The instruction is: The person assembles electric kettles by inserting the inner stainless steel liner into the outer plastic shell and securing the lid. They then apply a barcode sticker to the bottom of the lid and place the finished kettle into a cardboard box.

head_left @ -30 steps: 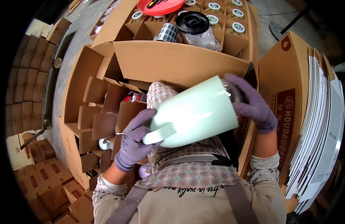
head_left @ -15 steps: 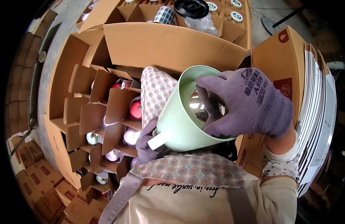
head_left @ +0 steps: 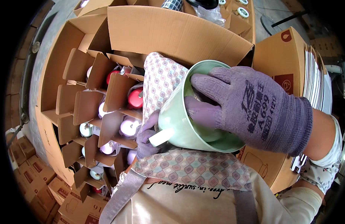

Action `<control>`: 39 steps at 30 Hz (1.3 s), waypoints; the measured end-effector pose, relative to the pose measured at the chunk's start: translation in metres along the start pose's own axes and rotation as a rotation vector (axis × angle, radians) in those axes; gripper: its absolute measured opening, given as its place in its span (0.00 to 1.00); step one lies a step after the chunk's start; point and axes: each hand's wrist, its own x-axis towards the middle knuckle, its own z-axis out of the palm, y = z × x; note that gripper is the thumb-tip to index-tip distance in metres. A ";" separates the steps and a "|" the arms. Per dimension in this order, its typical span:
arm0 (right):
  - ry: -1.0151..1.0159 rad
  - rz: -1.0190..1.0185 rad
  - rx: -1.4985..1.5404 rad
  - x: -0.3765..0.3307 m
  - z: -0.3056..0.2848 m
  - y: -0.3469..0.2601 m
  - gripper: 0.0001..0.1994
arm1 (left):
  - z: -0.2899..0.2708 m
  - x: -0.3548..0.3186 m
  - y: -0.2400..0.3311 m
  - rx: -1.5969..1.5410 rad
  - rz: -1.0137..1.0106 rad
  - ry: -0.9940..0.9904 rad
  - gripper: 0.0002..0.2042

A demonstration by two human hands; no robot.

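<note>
A pale green vessel (head_left: pixel 176 121), like a jug body with a short pale side piece (head_left: pixel 162 137), is tilted in front of my chest with its wide mouth toward the right. My left hand (head_left: pixel 147 136), in a purple knit glove, has its fingers bent against the vessel's left side, beside the short piece. My right hand (head_left: pixel 243 106), gloved the same way, reaches into the mouth. Its fingertips are partly hidden inside and slightly blurred, so what they touch cannot be made out. A diamond-patterned cloth (head_left: pixel 161 78) lies behind the vessel.
A divided carton (head_left: pixel 60 74) on the left holds several red, lilac and pale green rounded items, such as a red one (head_left: pixel 135 98). Its cardboard flap (head_left: pixel 176 33) rises beyond the vessel. A brown box (head_left: pixel 279 56) and stacked white sheets (head_left: pixel 314 78) stand at right.
My right hand has come closer, its fingers now deeper in the vessel. The shiny inner surface seen between the fingers earlier is no longer visible. My left hand keeps its hold.
</note>
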 end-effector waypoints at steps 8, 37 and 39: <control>-0.481 0.324 0.220 0.020 -0.028 -0.012 0.31 | -0.007 -0.009 0.011 0.036 -0.131 -0.021 0.18; -0.269 0.047 0.200 0.017 -0.010 -0.049 0.26 | -0.008 -0.069 0.044 0.047 -0.190 0.055 0.17; -0.258 0.032 0.193 0.017 -0.012 -0.049 0.25 | -0.008 -0.072 0.047 0.056 -0.194 0.065 0.17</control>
